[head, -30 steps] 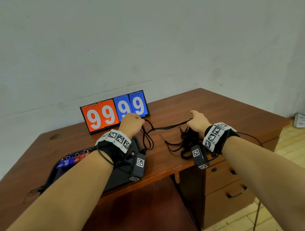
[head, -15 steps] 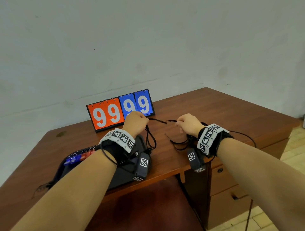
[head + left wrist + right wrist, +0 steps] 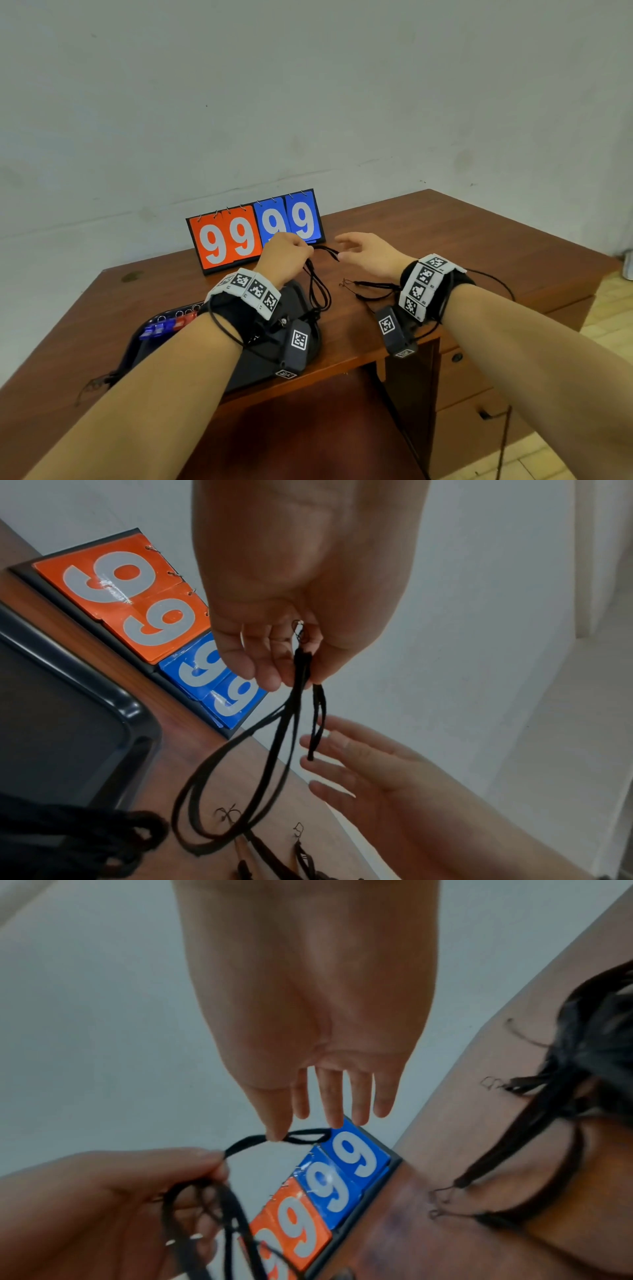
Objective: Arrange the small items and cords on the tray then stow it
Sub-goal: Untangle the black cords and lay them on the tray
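My left hand (image 3: 298,253) pinches a bundle of folded black cords (image 3: 317,291) above the desk, in front of the scoreboard; the loops hang down beside the black tray (image 3: 137,346). In the left wrist view the cords (image 3: 294,723) run out from between thumb and fingers (image 3: 267,669). My right hand (image 3: 346,248) is just right of it, fingers straight and spread; its thumb tip touches the short cord loop (image 3: 304,1135). Blue and red clips (image 3: 164,327) lie in the tray's far left part. My left forearm hides much of the tray.
A flip scoreboard (image 3: 253,233) reading 99 99 stands behind the hands. More loose black cords (image 3: 373,291) with small wire hooks lie on the desk under my right wrist. The wooden desk (image 3: 479,246) has drawers at the right front, and a wall stands behind it.
My right hand travelled left along the stretched cord up to the left hand, then let go and spread its fingers. The left hand now holds the folded cord alone.
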### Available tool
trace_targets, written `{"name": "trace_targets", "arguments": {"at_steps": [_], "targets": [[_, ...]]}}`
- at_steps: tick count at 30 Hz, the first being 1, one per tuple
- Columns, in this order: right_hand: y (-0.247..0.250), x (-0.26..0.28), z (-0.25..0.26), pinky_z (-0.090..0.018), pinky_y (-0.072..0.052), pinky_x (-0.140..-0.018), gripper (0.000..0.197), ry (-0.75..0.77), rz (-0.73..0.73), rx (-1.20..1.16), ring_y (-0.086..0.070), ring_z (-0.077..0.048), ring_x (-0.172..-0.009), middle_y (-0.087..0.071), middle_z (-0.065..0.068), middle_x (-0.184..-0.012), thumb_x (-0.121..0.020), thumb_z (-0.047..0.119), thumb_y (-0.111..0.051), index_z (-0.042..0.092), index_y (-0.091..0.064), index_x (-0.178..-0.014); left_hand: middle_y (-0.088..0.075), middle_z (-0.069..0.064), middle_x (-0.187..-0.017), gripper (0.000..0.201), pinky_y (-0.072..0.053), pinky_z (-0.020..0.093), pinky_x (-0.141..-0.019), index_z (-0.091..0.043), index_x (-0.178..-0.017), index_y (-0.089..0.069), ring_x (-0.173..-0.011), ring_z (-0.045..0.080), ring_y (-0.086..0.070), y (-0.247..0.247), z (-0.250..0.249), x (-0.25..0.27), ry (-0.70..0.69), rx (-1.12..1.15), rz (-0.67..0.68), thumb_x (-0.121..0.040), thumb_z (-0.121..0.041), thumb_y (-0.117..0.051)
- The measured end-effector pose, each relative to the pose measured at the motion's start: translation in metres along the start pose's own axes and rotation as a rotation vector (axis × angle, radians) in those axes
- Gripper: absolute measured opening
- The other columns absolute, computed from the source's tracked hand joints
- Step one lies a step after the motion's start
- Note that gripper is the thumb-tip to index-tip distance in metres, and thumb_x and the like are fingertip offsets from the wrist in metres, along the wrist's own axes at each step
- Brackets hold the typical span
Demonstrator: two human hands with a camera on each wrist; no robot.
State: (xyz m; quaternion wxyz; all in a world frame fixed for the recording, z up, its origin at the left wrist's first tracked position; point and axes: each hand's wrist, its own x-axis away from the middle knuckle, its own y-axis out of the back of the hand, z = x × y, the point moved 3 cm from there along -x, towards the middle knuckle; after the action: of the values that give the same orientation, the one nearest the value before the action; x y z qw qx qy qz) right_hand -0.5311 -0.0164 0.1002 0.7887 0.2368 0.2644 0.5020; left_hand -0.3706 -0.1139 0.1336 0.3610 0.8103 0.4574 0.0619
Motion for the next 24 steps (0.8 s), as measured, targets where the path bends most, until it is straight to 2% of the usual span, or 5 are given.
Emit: {"name": "trace_targets", "arguments": {"at_steps": [4,7,10,15,24], "targets": [[-0.015,-0.001,0.030,-0.032,-0.047,-0.101,0.049,0.126,0.045,0.013,-0.062,-0.013,-0.112,-0.065,0.002,-0.126,-0.091,0.031,-0.064,0.023,-0.054,-0.139,-0.067,0.010,-0.080,0.017,-0.052,0.034,-0.069,-0.004,-0.088,-0.071,-0.070,0.018,-0.057,0.011,-0.003,0.007,-0.008,0.036,0.002,-0.091,-0.018,-0.062],[-0.019,0.002,0.048,-0.033,-0.056,-0.076,0.030,0.150,-0.026,-0.058,-0.067,-0.016,-0.074,-0.074,-0.001,-0.086,-0.095,0.021,-0.059,0.016,-0.065,-0.124,-0.061,0.007,-0.074,0.020,-0.047,0.029,-0.064,0.000,-0.088,-0.070,-0.065,0.016,-0.053,0.023,-0.001,0.014,-0.004,0.072,0.000,-0.091,-0.017,-0.062],[-0.020,0.008,0.065,-0.028,-0.054,-0.063,0.017,0.129,-0.054,-0.144,-0.063,-0.012,-0.058,-0.068,-0.005,-0.066,-0.098,0.013,-0.054,0.011,-0.070,-0.100,-0.062,0.011,-0.075,0.029,-0.053,0.029,-0.064,0.002,-0.085,-0.068,-0.066,0.019,-0.058,0.041,0.006,0.022,0.027,0.128,-0.025,-0.093,-0.024,-0.064],[-0.019,0.017,0.080,-0.025,-0.055,-0.058,0.018,0.068,-0.041,-0.225,-0.068,-0.019,-0.064,-0.067,-0.008,-0.071,-0.100,0.012,-0.050,0.009,-0.067,-0.105,-0.065,0.012,-0.077,0.018,-0.056,0.027,-0.066,0.002,-0.097,-0.069,-0.066,0.017,-0.061,0.083,0.037,0.035,0.139,0.285,-0.037,-0.095,-0.015,-0.064],[-0.020,0.028,0.078,-0.031,-0.054,-0.061,0.014,-0.070,-0.097,-0.289,-0.068,-0.021,-0.067,-0.069,-0.013,-0.078,-0.099,0.010,-0.052,0.008,-0.061,-0.110,-0.068,0.011,-0.083,0.004,-0.056,0.026,-0.067,-0.005,-0.092,-0.067,-0.070,0.016,-0.064,0.164,0.110,0.066,0.284,0.332,-0.245,-0.092,-0.003,-0.064]]}}
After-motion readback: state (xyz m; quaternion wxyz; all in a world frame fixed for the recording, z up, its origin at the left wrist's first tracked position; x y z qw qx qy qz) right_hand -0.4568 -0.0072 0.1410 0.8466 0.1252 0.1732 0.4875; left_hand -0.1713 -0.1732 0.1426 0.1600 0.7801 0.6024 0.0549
